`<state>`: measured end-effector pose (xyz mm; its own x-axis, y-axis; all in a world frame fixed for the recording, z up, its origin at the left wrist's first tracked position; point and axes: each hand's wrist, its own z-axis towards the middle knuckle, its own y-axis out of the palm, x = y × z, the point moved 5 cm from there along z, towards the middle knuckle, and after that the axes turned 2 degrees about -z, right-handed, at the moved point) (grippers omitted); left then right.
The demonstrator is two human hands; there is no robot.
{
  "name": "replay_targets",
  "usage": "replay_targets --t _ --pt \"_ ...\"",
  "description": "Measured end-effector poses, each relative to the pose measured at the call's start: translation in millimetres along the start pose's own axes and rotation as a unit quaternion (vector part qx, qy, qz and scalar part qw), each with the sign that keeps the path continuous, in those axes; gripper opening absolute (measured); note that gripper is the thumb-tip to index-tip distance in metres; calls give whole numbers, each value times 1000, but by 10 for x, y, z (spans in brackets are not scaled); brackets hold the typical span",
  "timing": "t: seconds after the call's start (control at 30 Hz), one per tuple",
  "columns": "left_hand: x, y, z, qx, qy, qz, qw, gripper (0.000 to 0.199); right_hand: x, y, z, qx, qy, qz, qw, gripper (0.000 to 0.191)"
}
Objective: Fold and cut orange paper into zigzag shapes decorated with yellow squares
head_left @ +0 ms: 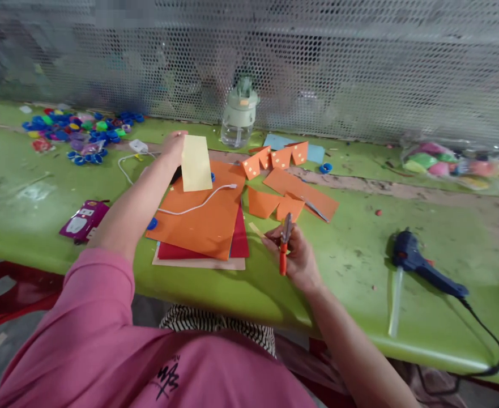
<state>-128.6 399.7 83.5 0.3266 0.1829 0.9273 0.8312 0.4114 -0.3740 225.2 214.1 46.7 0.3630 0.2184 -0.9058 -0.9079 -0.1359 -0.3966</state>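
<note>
My left hand (175,148) grips a pale yellow paper rectangle (196,164) by its left edge, above a stack of orange paper (202,226) with red sheets beneath. In my right hand (301,260) are scissors with orange-red handles (283,258), their blades pointing away from me. A narrow yellow paper strip (256,229) sticks out from the fingers of that hand. Just beyond it lie folded orange paper pieces (263,203) and a flat orange sheet (302,187) with a slim metallic tool (315,208) on it. Folded orange pieces with pale dots (281,157) stand farther back.
A white cable (198,205) crosses the stack. A bottle (238,116) stands by the perforated metal screen. Colourful bottle caps (83,130) lie at the back left, a purple box (85,220) at the left. A glue gun (423,263) and a bagged colourful bundle (453,161) are on the right.
</note>
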Motion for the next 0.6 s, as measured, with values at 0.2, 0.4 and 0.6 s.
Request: replay_targets --t 0.2,0.4,0.6 --pt "21 -164 416 108 -25 22 994 41 -75 25 -87 -56 -37 -93 993 18" --pt "-186 -16 445 76 -55 21 995 20 -146 79 -120 -119 -64 -83 987 18" --pt "-316 397 338 36 -44 1 998 15 -157 96 -110 -137 -56 -72 986 18"
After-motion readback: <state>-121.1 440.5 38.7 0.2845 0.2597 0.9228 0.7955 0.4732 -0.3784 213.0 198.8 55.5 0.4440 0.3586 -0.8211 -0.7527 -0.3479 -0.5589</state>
